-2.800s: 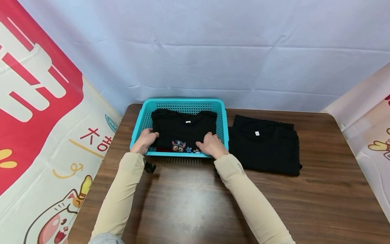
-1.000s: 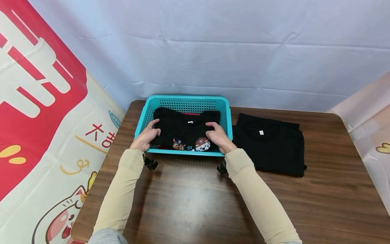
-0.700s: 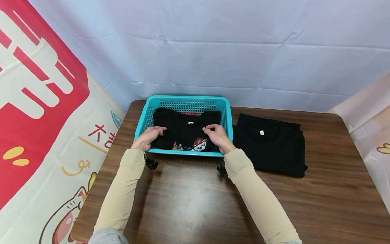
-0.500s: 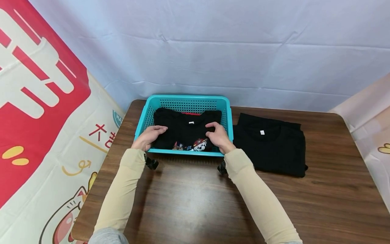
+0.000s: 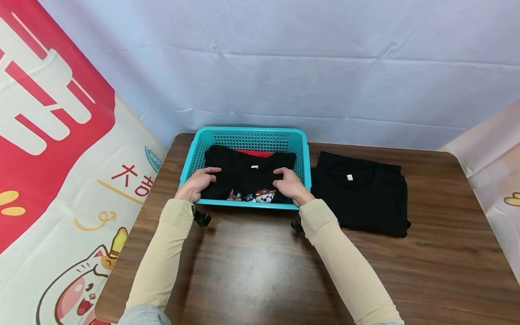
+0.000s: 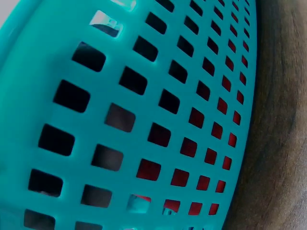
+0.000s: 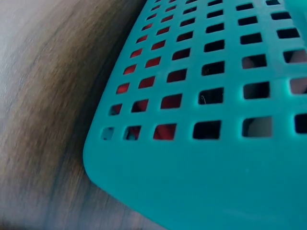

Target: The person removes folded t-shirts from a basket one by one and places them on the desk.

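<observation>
A folded black T-shirt (image 5: 243, 174) with a white neck label and cartoon dog prints lies in a turquoise plastic basket (image 5: 252, 130). My left hand (image 5: 197, 183) reaches over the near left corner and grips the shirt's left side, thumb and forefinger on top. On the opposite side my right hand (image 5: 291, 184) holds the shirt's right edge in the same manner. The remaining fingers of both hands are hidden under cloth or behind the rim. A strip of red cloth (image 5: 256, 153) shows beneath the shirt. Both wrist views show mainly the basket wall (image 6: 144, 110), with dark and red cloth behind its holes.
To the right of the basket, a stack of folded black T-shirts (image 5: 357, 198) lies on the brown wooden table (image 5: 252, 271). A pale curtain (image 5: 284, 67) hangs behind the table, and a printed cloth (image 5: 61, 189) hangs at the left.
The black T-shirt has slid slightly toward me in the basket, baring more of the red cloth behind its collar. Both hands' fingers have shifted their hold on its sides.
</observation>
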Demonstrator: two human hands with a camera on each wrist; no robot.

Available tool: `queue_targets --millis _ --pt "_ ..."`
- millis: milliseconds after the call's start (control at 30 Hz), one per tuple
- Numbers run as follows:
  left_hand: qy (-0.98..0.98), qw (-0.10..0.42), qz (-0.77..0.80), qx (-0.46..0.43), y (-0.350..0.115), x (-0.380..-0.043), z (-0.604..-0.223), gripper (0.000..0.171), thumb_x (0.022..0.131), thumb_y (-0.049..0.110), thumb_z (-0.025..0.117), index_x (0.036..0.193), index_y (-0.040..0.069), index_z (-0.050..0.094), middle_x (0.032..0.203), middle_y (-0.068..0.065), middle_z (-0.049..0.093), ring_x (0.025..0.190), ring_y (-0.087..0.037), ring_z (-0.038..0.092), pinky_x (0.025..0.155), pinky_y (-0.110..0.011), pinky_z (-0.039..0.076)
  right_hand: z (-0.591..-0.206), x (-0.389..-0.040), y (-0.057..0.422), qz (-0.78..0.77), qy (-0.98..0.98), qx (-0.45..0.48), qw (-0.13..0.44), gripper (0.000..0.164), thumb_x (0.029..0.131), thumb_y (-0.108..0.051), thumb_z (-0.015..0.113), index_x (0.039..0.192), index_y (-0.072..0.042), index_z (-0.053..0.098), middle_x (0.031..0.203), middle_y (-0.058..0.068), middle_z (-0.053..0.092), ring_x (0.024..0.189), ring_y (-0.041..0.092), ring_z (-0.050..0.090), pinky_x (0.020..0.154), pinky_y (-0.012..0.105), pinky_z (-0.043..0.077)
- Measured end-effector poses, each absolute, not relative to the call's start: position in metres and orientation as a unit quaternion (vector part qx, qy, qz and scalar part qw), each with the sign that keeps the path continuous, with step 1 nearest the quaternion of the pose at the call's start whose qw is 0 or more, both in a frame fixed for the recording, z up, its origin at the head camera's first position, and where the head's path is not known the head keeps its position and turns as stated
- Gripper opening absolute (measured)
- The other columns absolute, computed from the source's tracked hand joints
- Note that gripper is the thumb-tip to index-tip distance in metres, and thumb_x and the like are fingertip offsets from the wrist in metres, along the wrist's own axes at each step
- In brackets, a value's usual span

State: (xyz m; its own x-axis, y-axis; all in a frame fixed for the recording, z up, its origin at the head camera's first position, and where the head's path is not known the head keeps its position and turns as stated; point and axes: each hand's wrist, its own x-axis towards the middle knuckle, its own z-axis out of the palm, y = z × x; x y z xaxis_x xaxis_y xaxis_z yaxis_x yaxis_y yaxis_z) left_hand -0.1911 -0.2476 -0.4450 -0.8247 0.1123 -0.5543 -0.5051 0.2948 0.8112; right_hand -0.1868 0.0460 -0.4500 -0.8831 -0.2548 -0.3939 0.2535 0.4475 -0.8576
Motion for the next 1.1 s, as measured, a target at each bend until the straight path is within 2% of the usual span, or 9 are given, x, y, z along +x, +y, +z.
queue_targets --millis 100,200,367,500,633,700,833,933,1100 --pt "0.760 0.259 0.582 -0.127 -0.2471 -0.1919 -0.4455 0.049 0.099 0.007 0.041 0.147 0.015 0.042 0.162 -0.011 0.013 0.144 -0.031 0.026 0.116 -0.046 0.028 -0.4485 -0.1855 0.0458 -0.514 0.825 -0.002 0.236 0.048 0.095 -0.009 0.050 0.143 -0.007 0.042 0.114 0.017 0.051 0.088 0.026 0.040 0.089 0.038 0.038" --pt "0.756 0.248 0.594 -0.122 -0.2465 -0.1926 -0.4460 0.046 0.101 0.010 0.044 0.146 0.012 0.043 0.159 -0.013 0.021 0.138 -0.033 0.037 0.113 -0.046 0.034 -0.4479 -0.1850 0.0458 -0.510 0.829 -0.006 0.230 0.049 0.095 -0.011 0.051 0.143 -0.010 0.042 0.086 0.011 0.044 0.072 0.023 0.033 0.081 0.037 0.036" --pt "0.748 0.235 0.608 -0.126 -0.2465 -0.1920 -0.4447 0.050 0.099 0.000 0.041 0.146 0.014 0.042 0.161 -0.010 0.015 0.137 -0.033 0.038 0.112 -0.047 0.034 -0.4470 -0.1851 0.0455 -0.507 0.834 -0.005 0.218 0.048 0.095 -0.011 0.052 0.143 -0.012 0.043 0.077 0.006 0.041 0.064 0.021 0.033 0.077 0.037 0.036" --pt "0.743 0.238 0.612 -0.133 -0.2479 -0.1919 -0.4451 0.060 0.095 -0.007 0.034 0.150 0.017 0.036 0.161 -0.010 0.011 0.138 -0.033 0.034 0.112 -0.047 0.034 -0.4464 -0.1853 0.0459 -0.506 0.835 0.000 0.216 0.049 0.095 -0.009 0.051 0.143 -0.011 0.042 0.087 0.012 0.046 0.063 0.022 0.035 0.078 0.037 0.037" --pt "0.741 0.250 0.611 -0.126 -0.2496 -0.1927 -0.4467 0.065 0.093 -0.008 0.031 0.153 0.019 0.030 0.163 -0.009 0.006 0.143 -0.033 0.024 0.114 -0.048 0.030 -0.4455 -0.1851 0.0469 -0.506 0.835 -0.006 0.217 0.051 0.094 -0.005 0.050 0.144 -0.010 0.041 0.126 0.016 0.050 0.064 0.022 0.036 0.077 0.037 0.037" --pt "0.746 0.253 0.605 -0.118 -0.2502 -0.1932 -0.4468 0.067 0.092 -0.009 0.030 0.153 0.019 0.031 0.163 -0.008 0.003 0.146 -0.031 0.017 0.116 -0.048 0.026 -0.4445 -0.1851 0.0471 -0.508 0.833 -0.007 0.219 0.053 0.093 -0.003 0.049 0.145 -0.009 0.040 0.135 0.017 0.046 0.060 0.021 0.035 0.074 0.037 0.038" --pt "0.757 0.243 0.597 -0.107 -0.2495 -0.1934 -0.4468 0.070 0.088 -0.012 0.029 0.151 0.019 0.035 0.163 -0.006 0.001 0.149 -0.028 0.009 0.119 -0.048 0.020 -0.4423 -0.1853 0.0477 -0.509 0.833 -0.010 0.217 0.055 0.092 -0.002 0.049 0.146 -0.008 0.039 0.136 0.019 0.047 0.050 0.016 0.031 0.069 0.034 0.038" --pt "0.757 0.238 0.601 -0.099 -0.2494 -0.1934 -0.4463 0.072 0.086 -0.013 0.027 0.149 0.019 0.038 0.163 -0.005 0.002 0.149 -0.027 0.008 0.119 -0.048 0.020 -0.4409 -0.1850 0.0477 -0.508 0.834 -0.010 0.215 0.055 0.092 -0.001 0.049 0.146 -0.008 0.039 0.136 0.017 0.048 0.049 0.016 0.030 0.069 0.034 0.038" --pt "0.747 0.240 0.612 -0.098 -0.2510 -0.1927 -0.4460 0.070 0.086 -0.012 0.030 0.149 0.019 0.040 0.164 -0.003 -0.003 0.150 -0.023 -0.001 0.120 -0.045 0.017 -0.4407 -0.1834 0.0480 -0.526 0.824 -0.004 0.210 0.056 0.092 -0.001 0.050 0.146 -0.007 0.038 0.139 0.018 0.044 0.074 0.025 0.039 0.081 0.038 0.038"
